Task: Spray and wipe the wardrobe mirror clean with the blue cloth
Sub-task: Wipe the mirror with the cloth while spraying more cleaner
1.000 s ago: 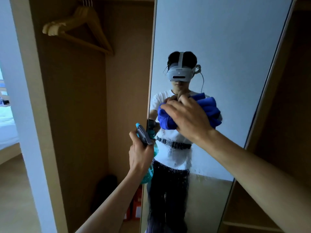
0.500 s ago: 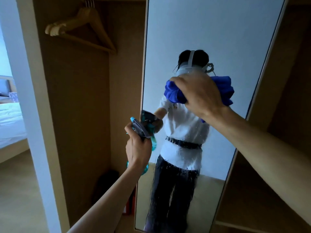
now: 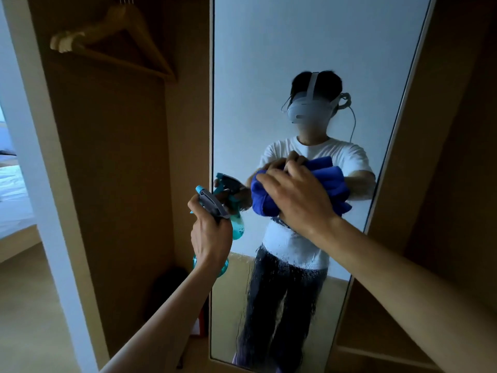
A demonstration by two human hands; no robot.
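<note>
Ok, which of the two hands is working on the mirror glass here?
The right hand, holding the bunched blue cloth against the tall wardrobe mirror. The left hand is off the glass, gripping a teal plastic spray bottle.

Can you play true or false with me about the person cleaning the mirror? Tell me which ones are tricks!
1. The right hand holds the blue cloth against the mirror. True.
2. The left hand grips a spray bottle. True.
3. The spray bottle is red. False: it is teal with a grey head.
4. The mirror's lower part is dry. False: drops and runs of liquid cover it.
5. A wooden hanger hangs in the wardrobe. True.
</note>
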